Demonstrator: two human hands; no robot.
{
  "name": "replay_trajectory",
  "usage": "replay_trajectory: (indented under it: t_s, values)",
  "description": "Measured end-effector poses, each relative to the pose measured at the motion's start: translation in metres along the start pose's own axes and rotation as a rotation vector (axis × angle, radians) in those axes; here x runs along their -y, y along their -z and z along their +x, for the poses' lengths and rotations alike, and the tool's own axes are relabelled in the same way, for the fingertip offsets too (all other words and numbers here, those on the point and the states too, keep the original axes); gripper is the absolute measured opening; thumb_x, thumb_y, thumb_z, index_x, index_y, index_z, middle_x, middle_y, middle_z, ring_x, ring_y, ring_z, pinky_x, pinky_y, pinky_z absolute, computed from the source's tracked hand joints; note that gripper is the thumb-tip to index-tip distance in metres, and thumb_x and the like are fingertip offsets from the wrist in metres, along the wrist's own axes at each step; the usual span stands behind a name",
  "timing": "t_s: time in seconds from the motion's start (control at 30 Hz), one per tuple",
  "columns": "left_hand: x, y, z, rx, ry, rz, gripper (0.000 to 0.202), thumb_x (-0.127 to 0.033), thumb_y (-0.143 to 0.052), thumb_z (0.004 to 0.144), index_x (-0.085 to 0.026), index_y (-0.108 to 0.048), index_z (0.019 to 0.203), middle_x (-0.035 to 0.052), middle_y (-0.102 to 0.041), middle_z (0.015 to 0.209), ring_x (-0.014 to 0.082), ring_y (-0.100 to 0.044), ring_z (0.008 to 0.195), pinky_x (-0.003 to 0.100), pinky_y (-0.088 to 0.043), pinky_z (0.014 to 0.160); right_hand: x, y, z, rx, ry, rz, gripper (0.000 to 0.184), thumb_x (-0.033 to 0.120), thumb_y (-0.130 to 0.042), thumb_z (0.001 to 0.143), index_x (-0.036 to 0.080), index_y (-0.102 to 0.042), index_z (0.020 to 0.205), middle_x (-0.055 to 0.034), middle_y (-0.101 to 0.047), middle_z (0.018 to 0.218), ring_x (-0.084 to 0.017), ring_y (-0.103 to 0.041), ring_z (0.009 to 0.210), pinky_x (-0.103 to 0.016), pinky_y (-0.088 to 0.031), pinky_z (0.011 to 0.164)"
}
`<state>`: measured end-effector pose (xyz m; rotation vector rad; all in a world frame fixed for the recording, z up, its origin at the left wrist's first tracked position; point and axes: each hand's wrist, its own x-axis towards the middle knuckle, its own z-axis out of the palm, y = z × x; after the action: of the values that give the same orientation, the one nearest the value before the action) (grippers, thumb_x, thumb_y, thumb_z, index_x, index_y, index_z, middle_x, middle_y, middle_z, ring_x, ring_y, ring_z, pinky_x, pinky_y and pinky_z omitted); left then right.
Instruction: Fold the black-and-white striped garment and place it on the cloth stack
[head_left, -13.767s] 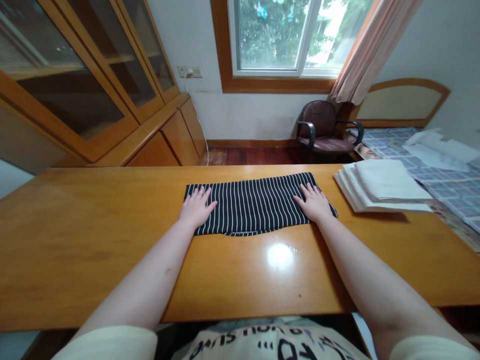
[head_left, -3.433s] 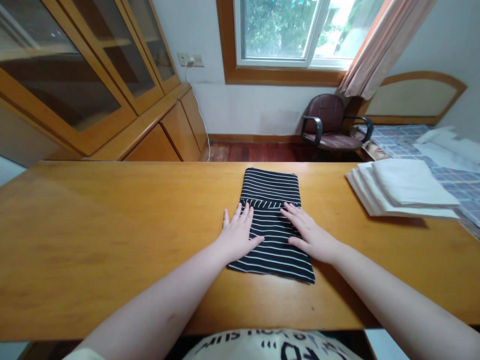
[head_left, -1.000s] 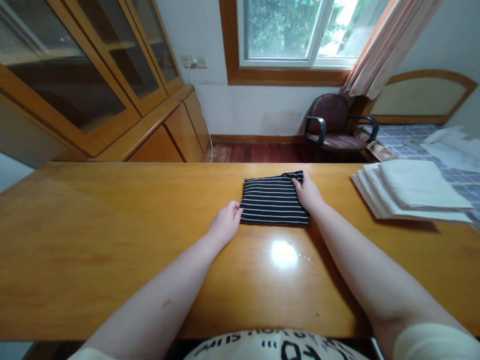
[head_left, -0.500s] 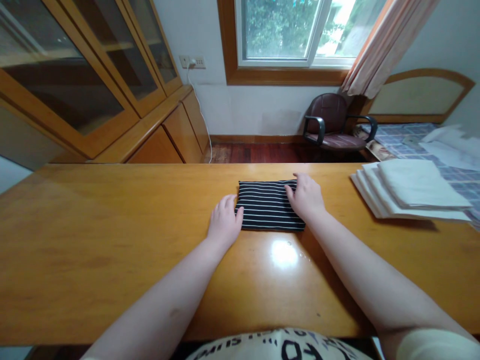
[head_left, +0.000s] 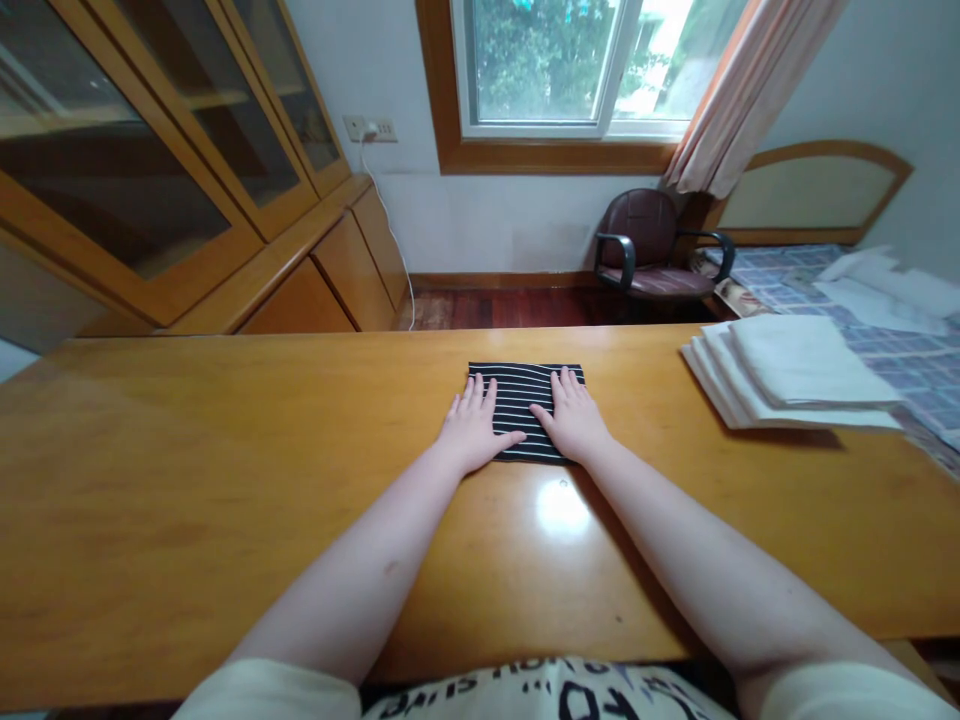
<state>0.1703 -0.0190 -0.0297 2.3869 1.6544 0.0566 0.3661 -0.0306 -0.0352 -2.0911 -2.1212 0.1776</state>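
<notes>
A black cloth with white stripes (head_left: pixel 517 400), folded into a flat rectangle, lies on the wooden table (head_left: pixel 225 480). My left hand (head_left: pixel 474 428) rests flat over its left side, fingers spread and thumb pointing inward. On the cloth's right side, my right hand (head_left: pixel 574 415) lies flat too, its fingers stretched toward the far edge. Between the two thumbs the striped middle shows. Parts of the cloth's left and right sides are hidden under my palms.
A stack of folded white cloths (head_left: pixel 787 375) sits at the table's right. Beyond the far edge are an office chair (head_left: pixel 649 245), a bed (head_left: pixel 847 290) and a window (head_left: pixel 540 70). Glass-door cabinets (head_left: pixel 165 170) stand at the left.
My hands have shifted from the cloth's side edges onto its top and now lie flat with fingers spread. The camera view has turned slightly.
</notes>
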Motion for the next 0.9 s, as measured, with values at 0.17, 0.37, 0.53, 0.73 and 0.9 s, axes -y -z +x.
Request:
replay_trajectory:
  t_s: [0.17, 0.37, 0.53, 0.73, 0.9]
  values:
    - [-0.01, 0.017, -0.001, -0.054, 0.234, 0.06, 0.093, -0.072, -0.031, 0.082, -0.006, -0.025, 0.148, 0.0227, -0.019, 0.154, 0.0365, -0.01, 0.144, 0.056, -0.007, 0.114, -0.003, -0.002, -0.001, -0.003, -0.086, 0.016, 0.077, 0.053, -0.03, 0.093, 0.0, -0.023, 0.148, -0.0229, -0.015, 0.154, -0.03, -0.017, 0.143, -0.043, -0.02, 0.113]
    - [-0.063, 0.014, 0.033, -0.225, -0.228, 0.045, 0.059, -0.046, -0.03, 0.093, -0.02, -0.035, 0.145, 0.0073, -0.025, 0.156, 0.0259, -0.017, 0.144, 0.047, -0.01, 0.117, -0.006, -0.006, -0.002, -0.027, -0.035, -0.01, 0.065, 0.037, -0.028, 0.094, 0.0, -0.026, 0.147, -0.0228, -0.018, 0.154, -0.03, -0.021, 0.142, -0.044, -0.022, 0.112]
    - [-0.055, -0.004, 0.052, -0.155, -0.105, -0.039, 0.06, -0.048, -0.024, 0.094, -0.017, -0.039, 0.144, 0.0086, -0.035, 0.151, 0.0243, -0.027, 0.141, 0.045, -0.016, 0.117, -0.008, -0.006, -0.002, -0.031, -0.047, 0.007, 0.067, 0.042, -0.028, 0.095, 0.0, -0.027, 0.147, -0.022, -0.019, 0.154, -0.03, -0.021, 0.142, -0.043, -0.022, 0.112]
    - [-0.02, -0.003, 0.04, -0.18, 0.18, -0.089, 0.075, -0.06, -0.028, 0.088, -0.012, -0.032, 0.146, 0.0142, -0.026, 0.154, 0.03, -0.02, 0.143, 0.049, -0.014, 0.116, -0.006, -0.003, -0.002, -0.019, -0.048, 0.042, 0.072, 0.05, -0.03, 0.094, 0.002, -0.025, 0.148, -0.0197, -0.017, 0.155, -0.029, -0.019, 0.142, -0.042, -0.019, 0.114]
    - [0.001, 0.003, 0.034, -0.268, 0.381, -0.219, 0.083, -0.063, -0.041, 0.082, -0.007, -0.034, 0.143, 0.0228, -0.038, 0.147, 0.0333, -0.033, 0.138, 0.046, -0.025, 0.112, -0.006, 0.0, -0.003, -0.015, -0.047, 0.067, 0.072, 0.051, -0.03, 0.094, 0.005, -0.026, 0.148, -0.018, -0.018, 0.155, -0.029, -0.02, 0.142, -0.043, -0.02, 0.113]
